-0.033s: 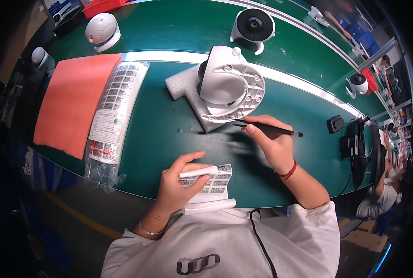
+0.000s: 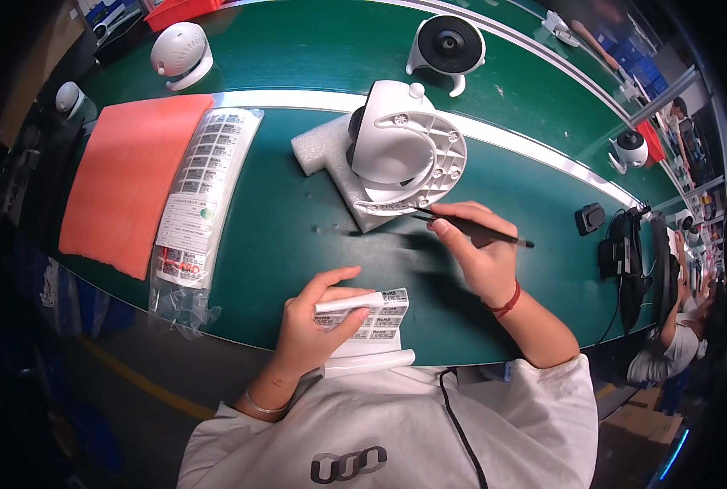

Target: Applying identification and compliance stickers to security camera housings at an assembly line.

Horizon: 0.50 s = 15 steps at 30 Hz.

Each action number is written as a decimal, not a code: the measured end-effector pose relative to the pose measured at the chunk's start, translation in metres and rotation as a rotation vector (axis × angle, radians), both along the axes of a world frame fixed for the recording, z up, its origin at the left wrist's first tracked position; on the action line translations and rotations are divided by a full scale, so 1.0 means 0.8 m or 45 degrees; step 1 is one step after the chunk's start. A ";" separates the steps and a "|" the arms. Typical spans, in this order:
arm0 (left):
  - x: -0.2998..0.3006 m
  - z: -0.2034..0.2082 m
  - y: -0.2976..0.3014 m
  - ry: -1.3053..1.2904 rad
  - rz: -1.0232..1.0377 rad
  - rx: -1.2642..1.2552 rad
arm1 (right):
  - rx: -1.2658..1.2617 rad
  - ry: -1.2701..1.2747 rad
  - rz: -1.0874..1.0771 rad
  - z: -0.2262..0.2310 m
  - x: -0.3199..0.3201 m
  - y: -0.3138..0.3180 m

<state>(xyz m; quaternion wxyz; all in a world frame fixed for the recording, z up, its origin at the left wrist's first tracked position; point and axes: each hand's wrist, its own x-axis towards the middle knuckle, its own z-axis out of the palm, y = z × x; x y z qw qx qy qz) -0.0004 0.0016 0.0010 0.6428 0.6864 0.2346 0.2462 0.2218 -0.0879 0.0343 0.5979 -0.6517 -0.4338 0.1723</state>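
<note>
Black tweezers (image 2: 481, 230) are pinched in my right hand (image 2: 487, 259), their tips at the lower edge of a white camera's ribbed base. That white camera (image 2: 388, 151) lies tipped over on a T-shaped white foam block (image 2: 335, 171), its base's underside facing me. A small label seems to sit on the rim by the tweezer tips; whether they touch it I cannot tell. In my left hand (image 2: 310, 322), near the table's front edge, is a curled sheet of silver-grey printed labels (image 2: 389, 314), held between thumb and fingers. Its lower end rolls up against my shirt.
Left of the foam lie an orange foam sheet (image 2: 135, 179) and a plastic-bagged stack of label sheets (image 2: 204, 183). Beyond the white strip stand more white cameras (image 2: 447, 45) (image 2: 180, 55). At right are a small black device (image 2: 590, 218) and black cables with adapters (image 2: 620, 253).
The rear end of the tweezers has dipped slightly as my right hand shifts a little. My left hand, the label sheet and the camera stay put.
</note>
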 end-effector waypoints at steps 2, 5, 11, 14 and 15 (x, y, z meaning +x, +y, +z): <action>0.001 0.002 -0.001 -0.004 -0.008 0.006 | 0.209 -0.679 0.053 -0.002 0.010 0.007; 0.002 0.006 -0.001 0.001 -0.007 0.001 | 0.139 -0.877 0.127 0.006 -0.004 0.014; -0.002 -0.001 0.002 0.016 0.000 0.010 | 0.334 -0.709 0.333 0.074 0.027 0.007; -0.004 0.011 0.006 0.033 -0.050 -0.029 | 0.087 -0.265 0.178 0.137 0.026 0.040; -0.004 0.007 0.005 0.010 -0.034 -0.052 | -0.086 -0.429 0.288 0.142 0.049 0.060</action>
